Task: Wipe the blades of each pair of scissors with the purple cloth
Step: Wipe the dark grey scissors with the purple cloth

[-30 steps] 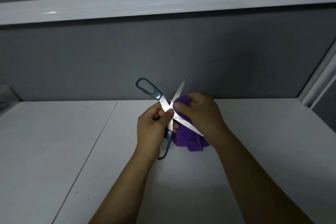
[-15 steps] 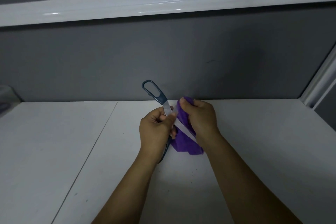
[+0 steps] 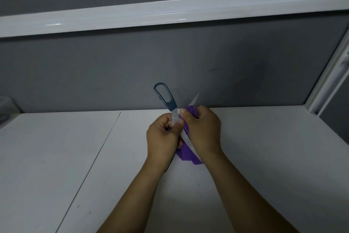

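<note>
A pair of scissors (image 3: 166, 98) with dark blue-grey handles is held up over the white table (image 3: 75, 157), blades spread apart. My left hand (image 3: 162, 138) grips it near the pivot, one handle loop pointing up and away. My right hand (image 3: 203, 130) holds the purple cloth (image 3: 187, 151) bunched around one blade, whose tip (image 3: 195, 98) pokes out above the fingers. The other blade runs down between my hands toward my right wrist. The lower handle is hidden behind my left hand.
A grey wall with a white rail (image 3: 170, 13) stands just behind the table. A white frame post (image 3: 326, 81) rises at the right edge. A pale object (image 3: 5, 108) sits at the far left, mostly cut off.
The scissors' upper handle has swung more upright. My right hand with the cloth slid inward along the blade toward the pivot, then back a little, and the blade tip shows again.
</note>
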